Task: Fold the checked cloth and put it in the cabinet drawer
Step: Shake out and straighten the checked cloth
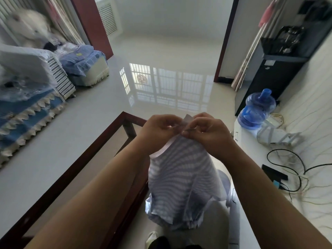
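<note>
Both hands (186,131) pinching checked cloth (181,178) top, blue-white fabric hanging, lower edge rumpled

You are looking at a dim, cool-toned room lit by daylight only. The light comes from behind you: a barred window shows as a bright mirrored patch on the glossy floor (161,87), the strongest glare in view. Your forearms look dark against it. Motion blur smears the white shape on the sofa (27,26) at upper left and softens the checked cloth (181,175), whose pattern reads as wavy stripes. Wide-angle distortion bends the door frames (226,38) and the table edge (75,166) toward the corners. The right wall stays pale and evenly lit.
</note>
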`<state>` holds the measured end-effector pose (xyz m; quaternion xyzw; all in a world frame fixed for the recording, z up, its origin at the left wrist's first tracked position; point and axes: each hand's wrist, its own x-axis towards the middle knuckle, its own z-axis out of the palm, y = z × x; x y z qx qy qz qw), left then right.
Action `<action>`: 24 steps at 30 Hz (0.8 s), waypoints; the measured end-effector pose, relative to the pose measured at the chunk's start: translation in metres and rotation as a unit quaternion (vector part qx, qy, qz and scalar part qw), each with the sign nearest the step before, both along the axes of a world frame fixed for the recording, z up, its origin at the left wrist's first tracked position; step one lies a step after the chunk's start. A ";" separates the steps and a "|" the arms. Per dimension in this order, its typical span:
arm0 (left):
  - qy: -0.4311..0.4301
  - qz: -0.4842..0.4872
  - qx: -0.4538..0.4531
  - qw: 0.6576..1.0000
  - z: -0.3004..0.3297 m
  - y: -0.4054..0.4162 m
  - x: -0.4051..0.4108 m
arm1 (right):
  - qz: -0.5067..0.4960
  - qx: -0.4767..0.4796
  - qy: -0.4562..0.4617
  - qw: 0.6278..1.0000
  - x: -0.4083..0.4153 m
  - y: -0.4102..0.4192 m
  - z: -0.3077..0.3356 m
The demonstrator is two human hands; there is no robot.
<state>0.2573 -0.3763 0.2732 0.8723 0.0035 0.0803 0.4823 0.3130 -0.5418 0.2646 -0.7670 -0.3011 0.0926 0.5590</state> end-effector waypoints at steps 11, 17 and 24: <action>-0.003 0.000 -0.084 0.996 -0.013 -0.027 -0.008 | -0.095 0.088 0.037 0.991 -0.001 -0.006 0.010; -0.063 0.049 -0.077 0.994 -0.017 -0.032 -0.007 | -0.001 0.026 0.171 0.985 0.013 -0.015 0.015; -0.035 0.027 -0.106 0.993 -0.012 -0.029 -0.006 | -0.006 -0.004 0.111 0.994 0.023 -0.020 0.016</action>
